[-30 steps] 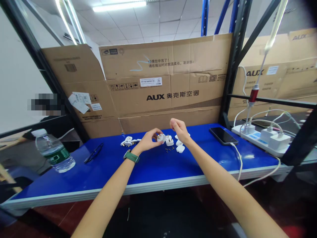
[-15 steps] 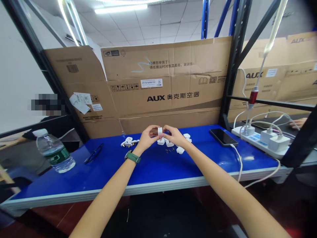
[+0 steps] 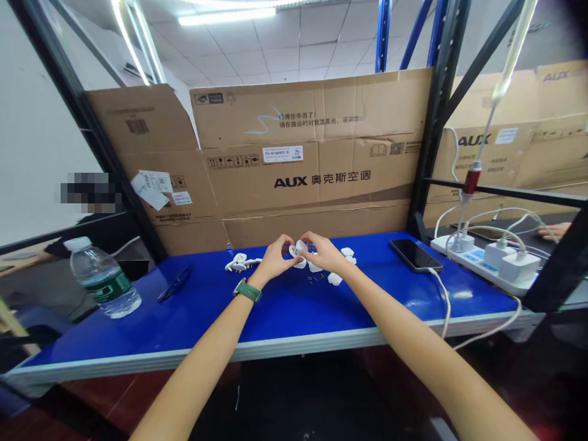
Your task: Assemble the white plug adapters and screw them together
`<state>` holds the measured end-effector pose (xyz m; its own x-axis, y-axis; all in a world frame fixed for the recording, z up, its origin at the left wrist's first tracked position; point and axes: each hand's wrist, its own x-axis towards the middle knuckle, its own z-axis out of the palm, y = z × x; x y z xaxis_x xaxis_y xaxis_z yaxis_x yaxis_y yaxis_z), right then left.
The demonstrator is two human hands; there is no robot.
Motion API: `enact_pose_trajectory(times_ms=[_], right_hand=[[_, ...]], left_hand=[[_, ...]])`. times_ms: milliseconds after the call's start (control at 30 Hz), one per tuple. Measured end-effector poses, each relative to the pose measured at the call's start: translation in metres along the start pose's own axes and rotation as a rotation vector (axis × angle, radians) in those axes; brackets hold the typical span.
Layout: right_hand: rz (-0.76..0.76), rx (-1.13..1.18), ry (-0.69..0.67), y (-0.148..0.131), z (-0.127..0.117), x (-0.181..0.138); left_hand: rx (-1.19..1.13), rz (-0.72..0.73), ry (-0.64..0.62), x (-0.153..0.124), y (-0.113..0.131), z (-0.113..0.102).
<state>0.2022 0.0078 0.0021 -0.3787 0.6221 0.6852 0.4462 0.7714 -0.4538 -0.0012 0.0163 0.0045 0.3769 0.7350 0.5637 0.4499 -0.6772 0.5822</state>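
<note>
My left hand, with a green-strapped watch on its wrist, pinches a white plug part. Close against it, my right hand grips another white plug piece. The two pieces appear parted and tilted; whether they still touch, I cannot tell. Under and beside my fingers lie more white plug pieces. Small brass-coloured bits are scattered just in front of them. White plugs with metal pins lie in a group left of my left hand, and white plug housings rest right of my right hand.
On the blue table, a water bottle and glasses are at left. A phone on a cable and a power strip with chargers sit right. A cardboard panel closes the back. Another person's hand shows far right.
The white pieces, earlier stacked together upright between my fingers, are now turned and spread apart. Both hands have shifted very slightly; the things on the table lie as before.
</note>
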Motion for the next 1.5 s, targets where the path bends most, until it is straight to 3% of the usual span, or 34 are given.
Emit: enact_pose_trajectory(times_ms=[200, 333, 467, 633, 767, 900, 1000, 1167, 1500], right_hand=[[0.369, -0.405, 0.082, 0.002, -0.016, 0.0], [0.672, -0.623, -0.015, 0.018, -0.031, -0.004], [1.005, -0.657, -0.165, 0.04, -0.042, -0.007], [1.128, -0.658, -0.151, 0.058, -0.054, -0.006], [1.178, -0.651, -0.161, 0.066, -0.063, -0.006], [1.175, -0.623, -0.204, 0.069, -0.063, -0.006], [1.153, -0.617, -0.21, 0.067, -0.062, -0.006], [1.117, -0.643, -0.152, 0.059, -0.06, -0.006], [0.657, -0.609, 0.062, 0.031, -0.053, 0.001]], left_hand=[[0.24, 0.044, 0.021, -0.001, -0.009, -0.006], [0.517, -0.043, -0.043, -0.004, -0.016, -0.011], [0.673, -0.179, -0.076, -0.005, -0.024, -0.017], [0.745, -0.297, -0.134, -0.005, -0.032, -0.022], [0.778, -0.358, -0.201, -0.006, -0.039, -0.024], [0.813, -0.351, -0.185, -0.008, -0.043, -0.024], [0.76, -0.215, -0.189, -0.008, -0.039, -0.02], [0.573, 0.088, -0.302, -0.008, -0.028, -0.006], [0.471, 0.117, -0.38, -0.006, -0.024, -0.006]])
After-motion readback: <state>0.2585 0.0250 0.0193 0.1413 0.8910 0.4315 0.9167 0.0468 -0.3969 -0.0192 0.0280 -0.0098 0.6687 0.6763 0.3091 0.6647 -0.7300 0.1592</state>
